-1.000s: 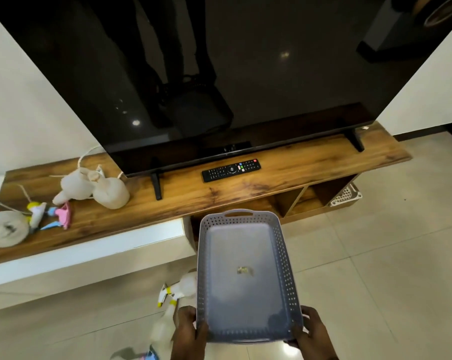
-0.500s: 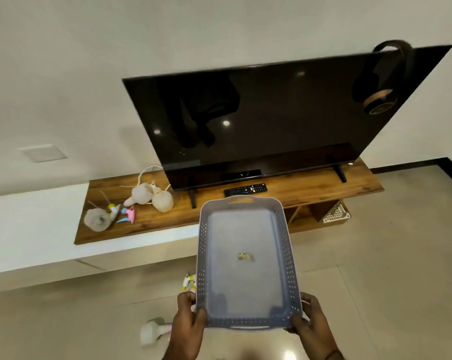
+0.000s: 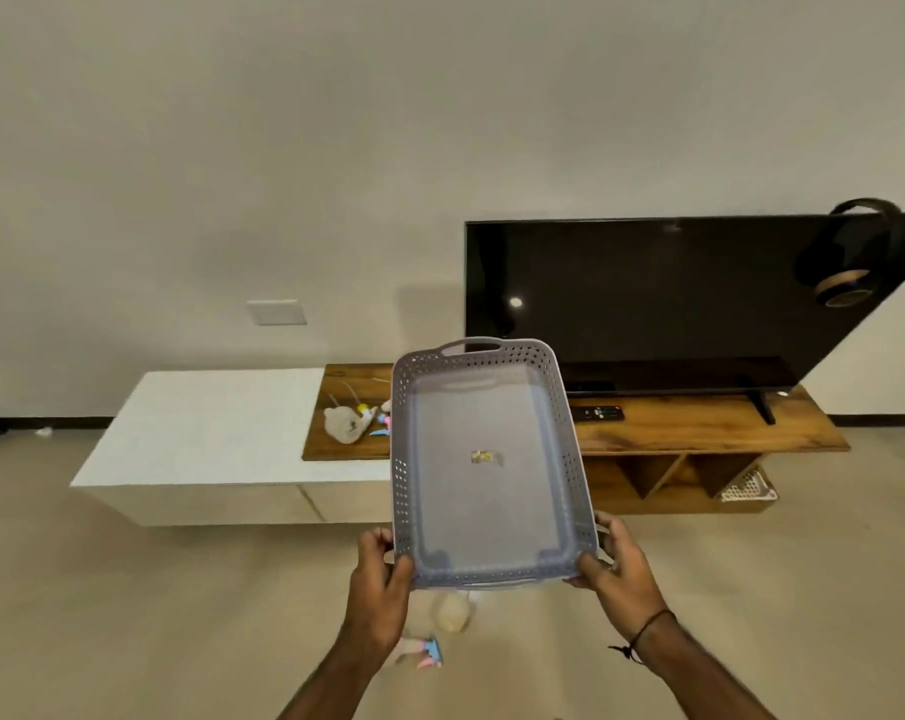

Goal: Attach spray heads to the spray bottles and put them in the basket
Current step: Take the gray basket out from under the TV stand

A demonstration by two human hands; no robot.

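I hold a grey perforated basket (image 3: 569,449) out in front of me, tilted up so its inside shows; only a small sticker lies on its bottom. My left hand (image 3: 380,589) grips its near left corner and my right hand (image 3: 619,574) grips its near right corner. On the wooden TV stand (image 3: 699,433), left of the basket, a whitish spray bottle (image 3: 342,423) lies with coloured spray heads (image 3: 377,423) beside it. On the floor below the basket lie another pale bottle (image 3: 453,615) and a pink and blue spray head (image 3: 427,654), both blurred.
A large black TV (image 3: 673,304) stands on the wooden stand, with headphones (image 3: 850,262) hung on its right corner and a remote (image 3: 598,413) under it. A white low cabinet (image 3: 216,439) adjoins the stand on the left. A white basket (image 3: 749,488) sits in the stand's lower right shelf.
I have backed away from the TV stand and my view has swung up and left. The basket stays in both hands. The floor bottles now sit below the basket.
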